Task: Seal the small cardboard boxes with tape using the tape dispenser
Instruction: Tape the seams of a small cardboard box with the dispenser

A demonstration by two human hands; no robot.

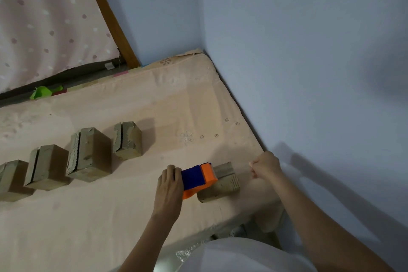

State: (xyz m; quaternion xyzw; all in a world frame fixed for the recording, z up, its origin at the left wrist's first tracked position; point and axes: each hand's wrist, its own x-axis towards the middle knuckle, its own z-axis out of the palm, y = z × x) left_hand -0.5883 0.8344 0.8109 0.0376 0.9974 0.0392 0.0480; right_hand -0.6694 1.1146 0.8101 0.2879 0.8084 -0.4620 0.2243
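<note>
An orange and blue tape dispenser (198, 180) rests against the left end of a small cardboard box (225, 183) on the bed. My left hand (170, 185) grips the dispenser from its left side. To the right of the box, my right hand (266, 165) is curled and seems to pinch the end of a clear tape strip (244, 166) that runs over the box, though the strip is faint. Several more small cardboard boxes stand in a row to the left, among them one (127, 140), a taller one (89, 154) and another (46, 166).
The boxes sit on a peach mattress (154, 104) pushed into a corner of blue walls (298, 51). A green scrap (43, 92) lies at the far edge by a dotted curtain (44, 17). The mattress edge drops off just right of my right hand.
</note>
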